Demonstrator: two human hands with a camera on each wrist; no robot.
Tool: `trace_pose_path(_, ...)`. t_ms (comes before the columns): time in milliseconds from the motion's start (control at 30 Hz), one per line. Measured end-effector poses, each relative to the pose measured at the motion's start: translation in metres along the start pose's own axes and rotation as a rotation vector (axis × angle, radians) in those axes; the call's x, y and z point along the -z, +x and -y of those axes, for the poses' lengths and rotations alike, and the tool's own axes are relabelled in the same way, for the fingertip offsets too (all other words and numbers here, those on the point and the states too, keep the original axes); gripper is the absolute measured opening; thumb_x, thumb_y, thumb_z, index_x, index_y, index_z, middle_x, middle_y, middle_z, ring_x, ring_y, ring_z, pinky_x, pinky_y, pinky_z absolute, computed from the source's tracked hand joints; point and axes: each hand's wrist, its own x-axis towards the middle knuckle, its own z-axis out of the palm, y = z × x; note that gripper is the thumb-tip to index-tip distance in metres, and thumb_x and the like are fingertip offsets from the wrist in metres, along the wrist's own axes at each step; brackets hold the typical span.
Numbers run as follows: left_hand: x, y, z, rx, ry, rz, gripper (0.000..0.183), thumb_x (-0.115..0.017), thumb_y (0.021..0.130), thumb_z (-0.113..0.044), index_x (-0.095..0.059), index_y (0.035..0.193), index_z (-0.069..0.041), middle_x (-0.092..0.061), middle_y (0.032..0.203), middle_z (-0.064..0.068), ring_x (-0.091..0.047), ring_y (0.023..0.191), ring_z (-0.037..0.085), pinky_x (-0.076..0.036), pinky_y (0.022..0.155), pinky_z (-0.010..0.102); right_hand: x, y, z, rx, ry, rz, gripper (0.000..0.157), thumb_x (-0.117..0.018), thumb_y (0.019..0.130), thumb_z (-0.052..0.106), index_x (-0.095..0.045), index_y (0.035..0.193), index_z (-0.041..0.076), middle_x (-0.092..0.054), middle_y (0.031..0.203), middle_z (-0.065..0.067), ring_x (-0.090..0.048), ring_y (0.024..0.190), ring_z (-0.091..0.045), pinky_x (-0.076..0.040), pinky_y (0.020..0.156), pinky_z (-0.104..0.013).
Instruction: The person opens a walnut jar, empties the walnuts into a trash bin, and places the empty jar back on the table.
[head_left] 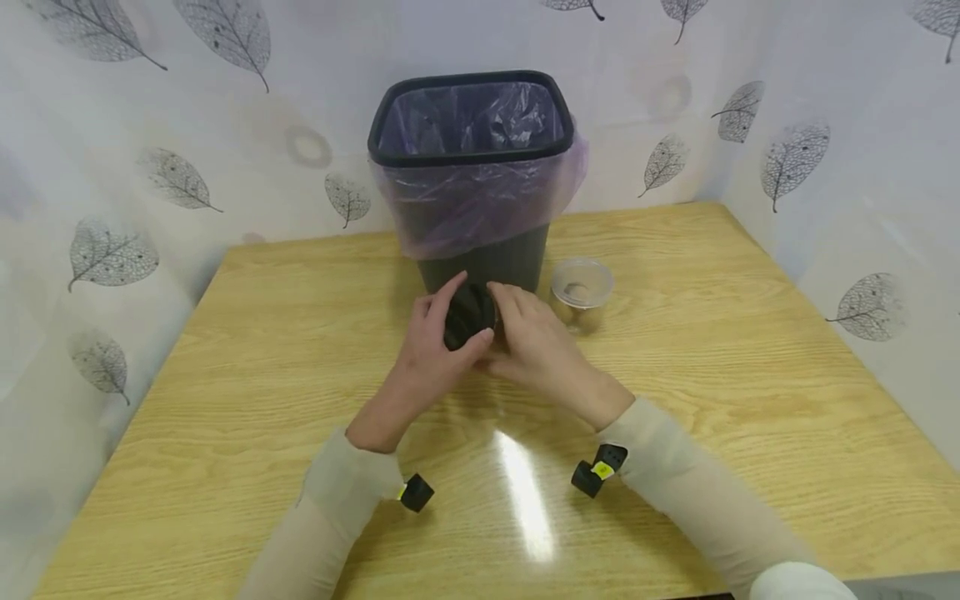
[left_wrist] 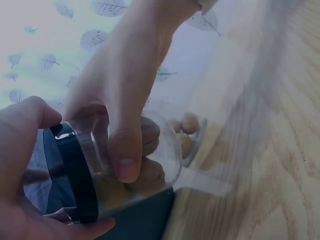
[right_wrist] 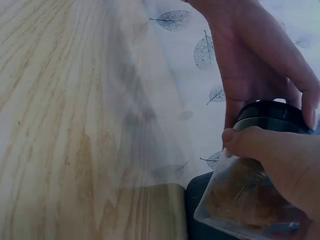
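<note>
A clear jar (right_wrist: pixel 212 202) with a black lid (head_left: pixel 468 312) is between the two hands, in front of the bin. My left hand (head_left: pixel 431 350) curls its fingers and thumb around the lid's edge. Around the clear body the right hand (head_left: pixel 543 346) keeps its grip, the thumb lying along the wall in the left wrist view. Brown, walnut-like nuts (left_wrist: pixel 150 172) show through the plastic. In the left wrist view the jar lies tilted, with the lid toward the left palm. From the head view, the jar's body is mostly hidden by the right hand.
Directly behind the hands stands a black bin (head_left: pixel 487 262) lined with a thin purple bag (head_left: pixel 480 200). A lidless-looking clear container (head_left: pixel 582 283) with round brown nuts in its bottom is right of the right hand. The wooden table (head_left: pixel 225 400) meets leaf-patterned wall covering (head_left: pixel 285 167).
</note>
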Motion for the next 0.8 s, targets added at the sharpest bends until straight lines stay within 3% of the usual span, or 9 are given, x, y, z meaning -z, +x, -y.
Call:
trace_pose_path(133,0.001,-0.001,0.005,-0.015,-0.047,0.038,0.069,-0.063,0.091,-0.034,-0.032,0.153,-0.036,-0.032,0.140,0.019,-0.043,0.119,0.032,-0.048,0.096,0.051,0.005,0.002,0.001,0.085,-0.116,-0.004,0.096,-0.090,0.068,0.037,-0.043,0.142,-0.004,-0.057,0.133,-0.019,-0.055,0.123,-0.034,-0.043,0.109,-0.046)
trace_pose_path(333,0.002,0.000,0.013,-0.082,-0.143,0.116,0.067,-0.062,0.095,-0.021,-0.028,0.153,-0.021,-0.030,0.145,0.017,-0.044,0.127,0.029,-0.053,0.099,0.045,0.010,0.002,0.002,0.171,-0.317,-0.017,0.097,-0.092,0.064,0.036,-0.047,0.141,-0.002,-0.058,0.131,-0.018,-0.056,0.120,-0.035,-0.041,0.109,-0.048)
trace_pose_path(467,0.002,0.000,0.017,-0.130,-0.184,0.121,0.068,-0.061,0.097,-0.020,-0.026,0.154,-0.018,-0.032,0.148,0.015,-0.047,0.129,0.029,-0.054,0.098,0.044,0.011,0.004,0.004,0.203,-0.401,-0.036,0.100,-0.093,0.060,0.039,-0.047,0.140,0.000,-0.058,0.133,-0.018,-0.055,0.122,-0.035,-0.041,0.110,-0.048)
trace_pose_path(633,-0.003,0.004,0.021,-0.192,-0.176,0.053,0.066,-0.057,0.099,-0.037,-0.027,0.154,-0.015,-0.035,0.145,0.016,-0.052,0.122,0.030,-0.059,0.087,0.039,0.015,0.006,0.008,0.215,-0.412,-0.049,0.098,-0.093,0.060,0.036,-0.048,0.139,-0.001,-0.059,0.131,-0.018,-0.056,0.120,-0.036,-0.042,0.108,-0.048)
trace_pose_path(733,-0.009,0.006,0.023,-0.226,-0.125,0.015,0.072,-0.048,0.099,-0.053,-0.026,0.155,-0.013,-0.035,0.143,0.020,-0.053,0.117,0.032,-0.059,0.079,0.036,0.017,0.006,0.010,0.203,-0.407,-0.051,0.095,-0.092,0.062,0.035,-0.049,0.138,-0.001,-0.060,0.129,-0.018,-0.057,0.118,-0.036,-0.044,0.106,-0.048)
trace_pose_path(800,-0.011,0.006,0.024,-0.237,-0.076,0.005,0.077,-0.041,0.098,-0.062,-0.025,0.155,-0.013,-0.035,0.141,0.021,-0.050,0.117,0.034,-0.057,0.081,0.039,0.017,0.005,0.011,0.192,-0.405,-0.045,0.093,-0.091,0.063,0.035,-0.050,0.137,-0.001,-0.060,0.128,-0.018,-0.057,0.117,-0.035,-0.045,0.104,-0.047)
